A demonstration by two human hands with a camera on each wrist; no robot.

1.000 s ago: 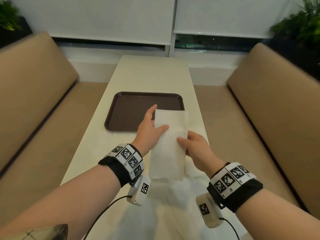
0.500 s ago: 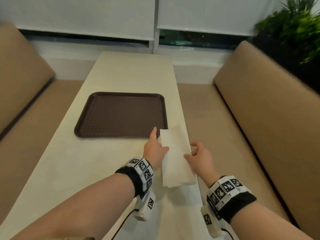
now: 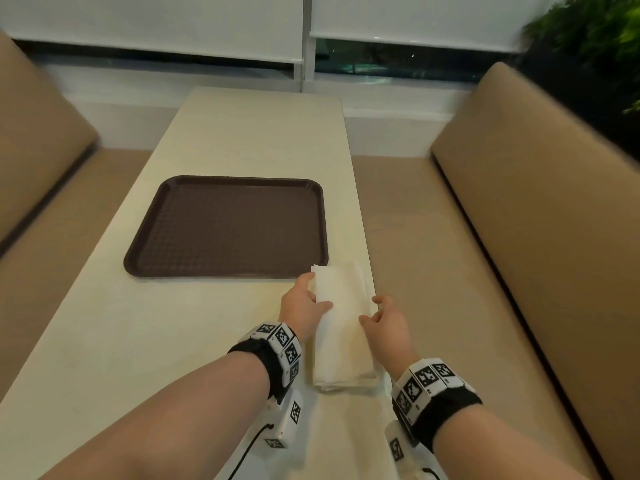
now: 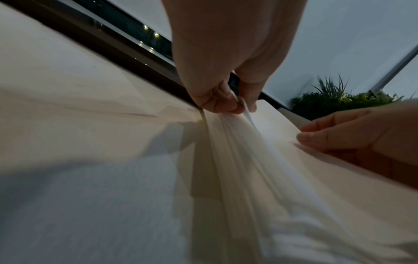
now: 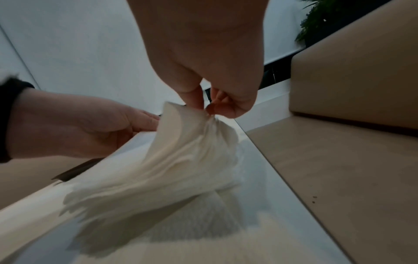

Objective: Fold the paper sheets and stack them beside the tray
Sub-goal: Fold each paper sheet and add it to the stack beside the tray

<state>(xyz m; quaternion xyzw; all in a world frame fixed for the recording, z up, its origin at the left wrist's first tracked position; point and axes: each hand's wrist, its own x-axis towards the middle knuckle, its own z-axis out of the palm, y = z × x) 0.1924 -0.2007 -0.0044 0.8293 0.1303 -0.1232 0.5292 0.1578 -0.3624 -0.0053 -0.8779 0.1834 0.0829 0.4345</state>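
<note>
— What carries everything here?
— A long cream table [image 3: 242, 140] set between two tan benches, running toward the window.
— And what lies on it?
— A dark brown tray [image 3: 225, 226] sits flat near its middle. Just beside the tray's near right corner, a stack of folded white paper sheets [image 3: 341, 327] rests along the table's right edge.

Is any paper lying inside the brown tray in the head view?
No, the tray holds nothing; the folded paper lies on the table by its near right corner.
</note>
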